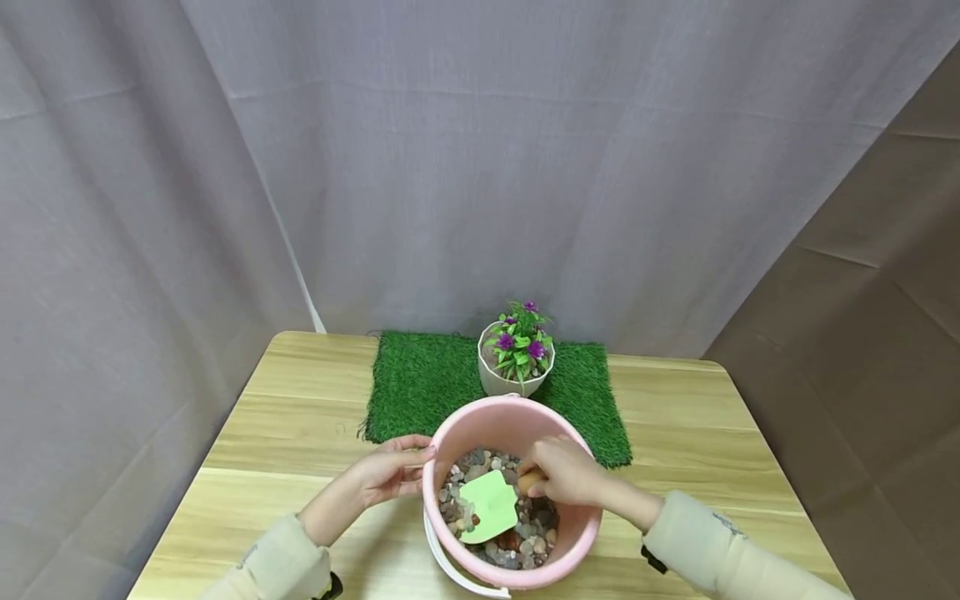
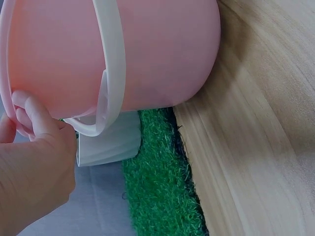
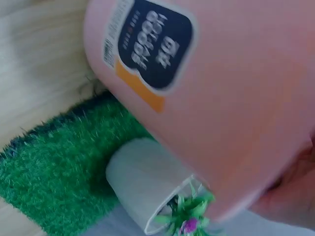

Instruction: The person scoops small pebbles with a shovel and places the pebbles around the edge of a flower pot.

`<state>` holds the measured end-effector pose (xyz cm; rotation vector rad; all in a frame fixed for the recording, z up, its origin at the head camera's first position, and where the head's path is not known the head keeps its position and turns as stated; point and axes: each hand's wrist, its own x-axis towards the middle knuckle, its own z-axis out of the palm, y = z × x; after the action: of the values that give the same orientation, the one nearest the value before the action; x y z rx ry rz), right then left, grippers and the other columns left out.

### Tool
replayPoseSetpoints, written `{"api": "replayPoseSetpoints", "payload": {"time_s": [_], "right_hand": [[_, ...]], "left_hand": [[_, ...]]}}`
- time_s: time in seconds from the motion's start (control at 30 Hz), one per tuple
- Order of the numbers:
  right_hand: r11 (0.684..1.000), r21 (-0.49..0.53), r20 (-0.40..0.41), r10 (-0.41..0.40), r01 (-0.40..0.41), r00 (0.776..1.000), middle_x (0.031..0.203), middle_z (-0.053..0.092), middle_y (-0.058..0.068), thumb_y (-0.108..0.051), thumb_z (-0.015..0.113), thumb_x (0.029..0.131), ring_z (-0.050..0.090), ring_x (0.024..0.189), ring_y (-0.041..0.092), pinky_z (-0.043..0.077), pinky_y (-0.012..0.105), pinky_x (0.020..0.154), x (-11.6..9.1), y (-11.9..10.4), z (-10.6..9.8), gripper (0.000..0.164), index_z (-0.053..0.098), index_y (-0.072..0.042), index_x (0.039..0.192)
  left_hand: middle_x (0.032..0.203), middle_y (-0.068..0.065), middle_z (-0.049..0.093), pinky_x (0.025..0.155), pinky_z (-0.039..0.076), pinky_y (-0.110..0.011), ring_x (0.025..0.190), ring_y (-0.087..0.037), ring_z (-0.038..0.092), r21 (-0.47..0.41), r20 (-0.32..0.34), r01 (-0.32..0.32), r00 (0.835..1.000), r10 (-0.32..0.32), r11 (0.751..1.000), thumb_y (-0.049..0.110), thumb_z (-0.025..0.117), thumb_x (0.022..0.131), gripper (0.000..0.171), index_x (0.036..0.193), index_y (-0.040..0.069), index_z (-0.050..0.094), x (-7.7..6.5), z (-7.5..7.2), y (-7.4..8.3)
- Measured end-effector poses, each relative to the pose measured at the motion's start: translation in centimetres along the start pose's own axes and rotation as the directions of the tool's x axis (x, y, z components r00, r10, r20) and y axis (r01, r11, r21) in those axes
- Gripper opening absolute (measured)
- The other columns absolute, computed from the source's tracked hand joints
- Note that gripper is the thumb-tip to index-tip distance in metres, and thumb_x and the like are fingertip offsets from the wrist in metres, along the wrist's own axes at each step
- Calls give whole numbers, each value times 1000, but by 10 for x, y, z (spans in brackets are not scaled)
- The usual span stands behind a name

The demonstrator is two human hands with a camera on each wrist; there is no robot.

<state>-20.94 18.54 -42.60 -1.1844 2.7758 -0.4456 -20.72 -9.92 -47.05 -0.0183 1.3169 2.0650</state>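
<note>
Your bare left hand (image 1: 384, 475) pinches, thumb opposed to bent fingers; forearm angles inward from lower left, cream long sleeve (image 1: 281, 557) ending short of the wrist. Your bare right hand (image 1: 564, 472): back up, fingers curled in a grip, forearm in from lower right, same sleeve. Right-wrist view: hand blurred, mostly cut off.

The bucket (image 1: 487, 429) over there is soft pink, its carrying handle (image 2: 113, 59) white, and its navy label (image 3: 155, 46) has white lettering with an orange strip (image 3: 140, 88) alongside. I see a lime-green trowel (image 1: 491, 504) with a tan grip against pebbles (image 1: 525, 546) mottled grey, cream and rusty brown. The turf mat (image 1: 427, 375) is deep green, the flowerpot (image 1: 501, 383) off-white, its blooms (image 1: 536, 350) purple. Yellowish wood grain streaks the worktop (image 1: 300, 417); the 2 sleeves (image 1: 690, 533) are cream, the curtain (image 1: 465, 183) plain grey.
</note>
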Motion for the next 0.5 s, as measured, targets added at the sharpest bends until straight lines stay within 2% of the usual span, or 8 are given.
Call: {"api": "replayPoseSetpoints", "payload": {"time_s": [0.17, 0.33, 0.5], "right_hand": [[997, 72, 26, 10, -12, 1000, 74, 67, -10, -11, 78, 70, 57, 71, 2, 56, 27, 73, -5, 3, -11, 14, 73, -18, 81], [995, 96, 34, 33, -36, 999, 92, 72, -1, -11, 77, 72, 66, 86, 14, 57, 37, 83, -10, 5, -17, 22, 73, -14, 94], [994, 91, 25, 62, -64, 998, 97, 72, 2, -12, 76, 73, 66, 89, 17, 57, 38, 83, -12, 6, -24, 25, 73, -13, 97]], "left_hand": [[83, 2, 69, 72, 60, -18, 76, -6, 67, 14, -9, -5, 1000, 5, 1000, 11, 61, 91, 8, 97, 16, 58, -1, 0, -1], [85, 1, 69, 73, 60, -18, 77, -6, 67, 18, -15, -1, 1000, 1, 1000, 12, 61, 90, 10, 98, 15, 57, -2, -1, -1], [85, 0, 69, 74, 60, -19, 78, -7, 67, 20, -14, -4, 1000, 4, 1000, 12, 62, 90, 14, 102, 12, 55, -1, -2, -1]]}}
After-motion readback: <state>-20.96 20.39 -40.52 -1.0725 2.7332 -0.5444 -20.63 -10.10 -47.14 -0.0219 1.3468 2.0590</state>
